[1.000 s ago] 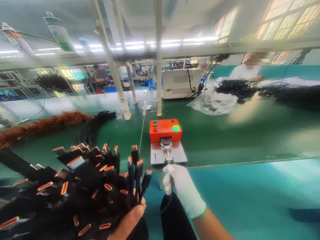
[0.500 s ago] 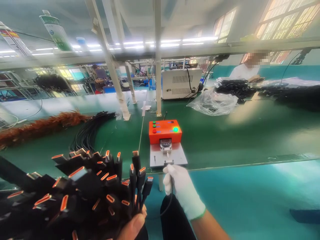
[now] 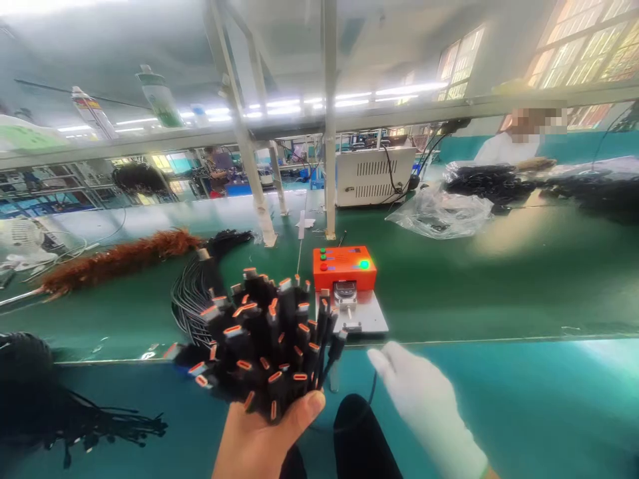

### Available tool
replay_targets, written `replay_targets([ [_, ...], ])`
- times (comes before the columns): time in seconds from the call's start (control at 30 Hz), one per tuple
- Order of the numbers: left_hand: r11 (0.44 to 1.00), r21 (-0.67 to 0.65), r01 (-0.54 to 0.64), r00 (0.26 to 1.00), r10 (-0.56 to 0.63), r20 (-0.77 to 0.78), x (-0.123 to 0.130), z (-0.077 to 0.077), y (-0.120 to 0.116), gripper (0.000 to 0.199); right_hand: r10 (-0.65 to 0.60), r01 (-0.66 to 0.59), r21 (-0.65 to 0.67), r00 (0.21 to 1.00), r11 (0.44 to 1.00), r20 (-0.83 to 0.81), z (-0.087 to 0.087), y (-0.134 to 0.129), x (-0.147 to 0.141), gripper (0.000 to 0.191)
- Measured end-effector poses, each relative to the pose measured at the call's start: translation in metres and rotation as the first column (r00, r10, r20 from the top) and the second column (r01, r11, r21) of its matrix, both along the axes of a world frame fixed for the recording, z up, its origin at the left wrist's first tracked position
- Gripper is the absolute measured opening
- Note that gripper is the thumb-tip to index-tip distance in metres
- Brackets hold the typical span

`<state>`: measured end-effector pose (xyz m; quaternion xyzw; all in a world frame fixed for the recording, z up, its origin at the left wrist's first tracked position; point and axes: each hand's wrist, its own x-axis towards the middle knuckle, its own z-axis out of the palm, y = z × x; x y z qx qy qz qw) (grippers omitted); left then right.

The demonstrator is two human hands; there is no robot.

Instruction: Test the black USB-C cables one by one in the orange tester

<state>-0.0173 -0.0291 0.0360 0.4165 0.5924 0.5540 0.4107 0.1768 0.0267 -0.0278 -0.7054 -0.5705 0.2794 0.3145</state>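
My bare left hand (image 3: 269,429) is wrapped round a thick bundle of black USB-C cables (image 3: 264,332), their metal plugs with orange tips pointing up and toward me. Several cables stand a little apart on the bundle's right side. My right hand (image 3: 417,392), in a white glove, is closed just off the table's front edge. A black cable (image 3: 373,387) hangs down from its fingers; its plug end is hidden by the glove. Between and beyond the hands is an orange test box (image 3: 344,266) with a lit green light, and a metal plate (image 3: 372,319) with a small gauge in front.
Black cables (image 3: 192,299) and a reddish-brown bundle (image 3: 124,256) lie on the green table (image 3: 479,286) at left. More dark cables (image 3: 30,379) hang at the lower left. A plastic bag (image 3: 444,213) and white metal case (image 3: 374,176) stand behind. A person (image 3: 509,146) sits back right.
My right hand has drawn back from the metal plate, toward me and to the right. The cable bundle in my left hand has moved right and farther away from me. The view has shifted left.
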Motion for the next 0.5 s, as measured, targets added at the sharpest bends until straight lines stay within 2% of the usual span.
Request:
replay_targets([
  [0.03,1.0,0.007,0.024,1.0,-0.024,0.004,0.003,0.002,0.001,0.02,0.012,-0.009,0.053,0.998,0.999,-0.058,0.011,-0.006,-0.002,0.024],
  [0.07,0.999,0.016,0.042,0.999,-0.042,0.007,0.006,0.003,0.002,0.019,0.059,-0.033,0.129,0.977,0.991,-0.204,0.023,-0.012,-0.006,0.024],
  [0.1,0.998,0.029,0.058,0.998,-0.059,0.01,0.009,0.005,0.003,0.018,0.183,-0.11,0.208,0.909,0.972,-0.375,0.034,-0.018,-0.013,0.03],
  [0.17,0.993,0.062,0.097,0.995,-0.098,0.013,0.015,0.007,0.004,0.015,0.419,-0.252,0.345,0.678,0.904,-0.604,0.052,-0.028,-0.031,0.036],
  [0.23,0.989,0.084,0.125,0.992,-0.126,0.003,0.02,0.007,0.004,0.017,0.436,-0.238,0.365,0.501,0.9,-0.748,0.06,-0.033,-0.045,0.03],
  [0.3,0.991,0.076,0.108,0.994,-0.107,-0.024,0.021,0.006,0.004,0.019,0.397,-0.219,0.336,0.369,0.916,-0.84,0.061,-0.032,-0.051,0.026],
  [0.37,0.995,0.058,0.077,0.996,-0.074,-0.057,0.019,0.004,0.003,0.017,0.409,-0.292,0.333,0.257,0.897,-0.876,0.06,-0.028,-0.05,0.031],
  [0.43,0.995,0.05,0.084,0.994,-0.08,-0.077,0.017,0.004,0.003,0.013,0.428,-0.356,0.346,0.183,0.868,-0.885,0.059,-0.022,-0.046,0.036],
  [0.5,0.991,0.062,0.117,0.988,-0.11,-0.105,0.017,0.005,0.003,0.008,0.41,-0.323,0.34,0.178,0.883,-0.895,0.057,-0.018,-0.043,0.032],
])
